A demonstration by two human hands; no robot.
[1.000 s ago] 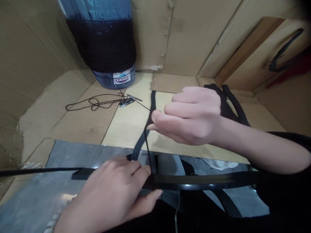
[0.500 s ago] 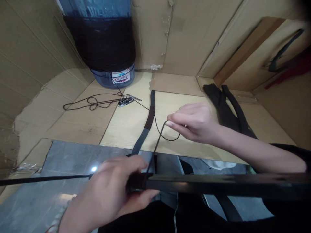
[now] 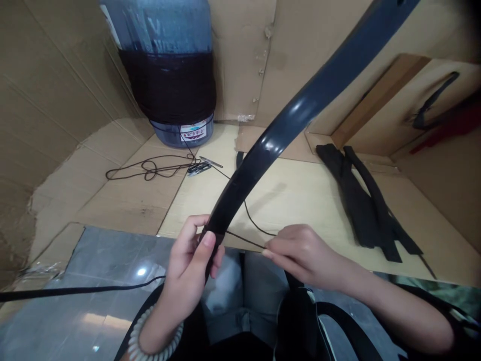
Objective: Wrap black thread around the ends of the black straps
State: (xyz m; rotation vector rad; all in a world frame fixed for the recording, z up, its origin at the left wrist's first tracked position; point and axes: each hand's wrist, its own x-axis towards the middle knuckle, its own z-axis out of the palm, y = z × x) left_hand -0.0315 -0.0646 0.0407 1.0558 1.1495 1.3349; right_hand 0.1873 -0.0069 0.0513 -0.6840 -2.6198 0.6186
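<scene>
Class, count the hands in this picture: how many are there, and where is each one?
2. The left hand grips a black curved strip at the lower left of centre; the right hand pinches a thin dark cord to its right. No others appear hidden.

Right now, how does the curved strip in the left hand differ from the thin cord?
The curved strip is broad and glossy; the thin cord is narrow and dull. The strip rises in a long arc; the cord runs nearly straight between the hands. The left hand wraps the strip; the right hand pinches the cord. Both are dark, and the cord reaches the strip near the left hand.
</scene>
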